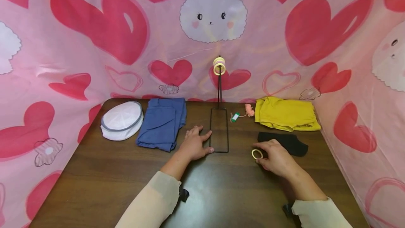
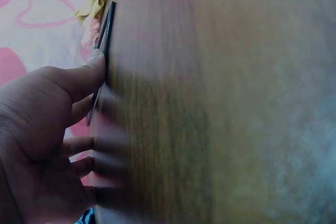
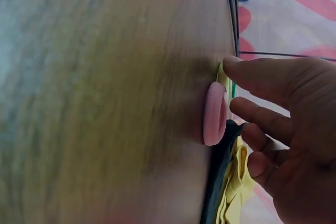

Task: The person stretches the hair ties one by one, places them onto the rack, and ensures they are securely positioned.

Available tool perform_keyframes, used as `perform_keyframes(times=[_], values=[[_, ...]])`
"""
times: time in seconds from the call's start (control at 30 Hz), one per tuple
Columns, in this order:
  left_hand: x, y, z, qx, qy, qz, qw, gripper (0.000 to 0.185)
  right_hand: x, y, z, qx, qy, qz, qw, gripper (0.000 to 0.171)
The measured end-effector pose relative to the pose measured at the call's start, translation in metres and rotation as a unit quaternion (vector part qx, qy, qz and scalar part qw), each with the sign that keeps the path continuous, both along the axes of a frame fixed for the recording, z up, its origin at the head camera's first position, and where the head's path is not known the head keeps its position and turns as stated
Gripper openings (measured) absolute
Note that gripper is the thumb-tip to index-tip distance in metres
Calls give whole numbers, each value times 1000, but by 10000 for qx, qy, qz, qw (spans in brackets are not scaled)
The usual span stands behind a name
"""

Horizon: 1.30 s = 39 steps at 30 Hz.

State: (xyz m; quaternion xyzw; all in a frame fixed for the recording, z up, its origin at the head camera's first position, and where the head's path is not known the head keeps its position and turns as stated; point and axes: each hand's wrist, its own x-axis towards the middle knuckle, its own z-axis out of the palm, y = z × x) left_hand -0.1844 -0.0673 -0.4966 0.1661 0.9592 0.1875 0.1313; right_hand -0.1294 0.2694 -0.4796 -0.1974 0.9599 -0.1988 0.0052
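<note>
Two hands rest on the dark wooden table (image 1: 126, 178). At frame centre, the left hand (image 1: 193, 146) lies flat, fingers spread, its thumb touching the black wire stand's rectangular base (image 1: 219, 129). Lower right of centre, the right hand (image 1: 276, 158) pinches a small yellow ring band (image 1: 257, 154) lying beside a flat black cloth (image 1: 289, 143).

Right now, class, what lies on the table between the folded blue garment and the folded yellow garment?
In the head view, between the blue garment and the yellow garment lie the black wire stand's base, a small green tag and a bunched orange cord.
</note>
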Motion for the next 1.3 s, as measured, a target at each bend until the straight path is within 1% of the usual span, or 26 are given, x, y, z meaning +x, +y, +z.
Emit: perform_keyframes(times=[0.1, 0.23, 0.53, 0.73, 1.03, 1.13, 1.3], values=[[0, 0, 0, -3, -10, -1, 10000, 75, -1, -1, 1, 137, -118, 63, 9998, 52], [0, 0, 0, 16, -21, -9, 10000, 75, -3, -3, 2, 194, -234, 88, 9995, 49], [-1, -1, 0, 8, -6, 31, 10000, 75, -7, -5, 3, 102, -57, 132, 9998, 39], [-1, 0, 0, 2, 9, 27, 10000, 75, -7, -12, 8, -36, 159, 136, 9998, 33], [0, 0, 1, 27, -5, 15, 10000, 75, -9, -27, 19, -293, 581, 346, 9973, 24], [0, 0, 1, 35, -32, 5, 10000, 75, -11, -29, 22, -375, 815, 501, 9947, 22], [0, 0, 0, 53, -21, 14, 10000, 75, -14, -32, 26, -496, 1319, 774, 9870, 22]])
